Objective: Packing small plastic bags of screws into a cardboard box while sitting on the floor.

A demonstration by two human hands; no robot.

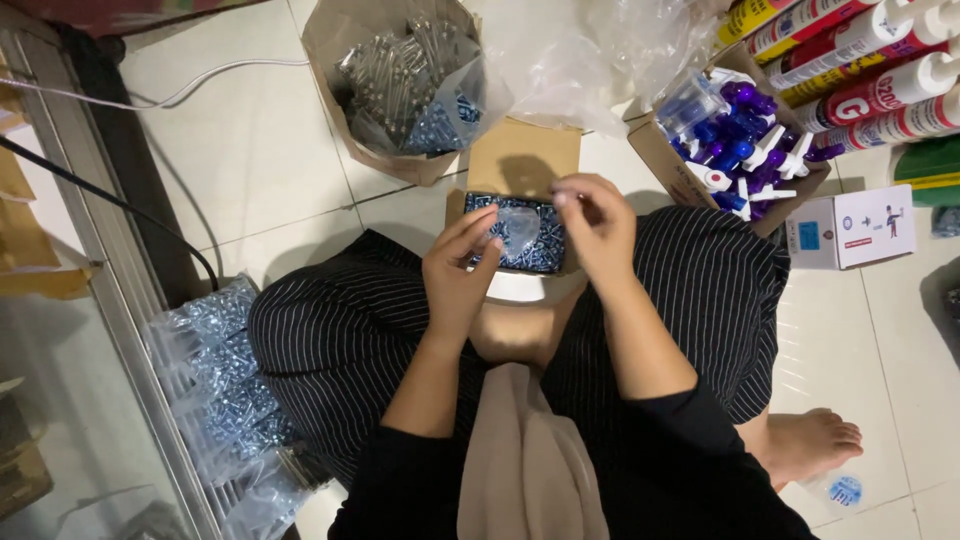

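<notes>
Holding a small clear bag (520, 226) over an open box of screws (545, 252), the person sits on the tiled floor (280, 170) with both hands up at the centre of the view. Left hand (458, 272) pinches the bag's near edge; right hand (597, 228), at three o'clock of the bag, has fingertips closed on its far side, though how firm that pinch is I cannot tell. The bag hangs just above the screws, between the hands. At twelve o'clock a paper sack of long bolts (400, 80) gapes open; at two o'clock sits a carton of purple nozzles (740, 150); at eight o'clock lie filled bags (225, 390). The risk as I see it: thin film slipping from either pinch, spilling screws onto lap and floor.
</notes>
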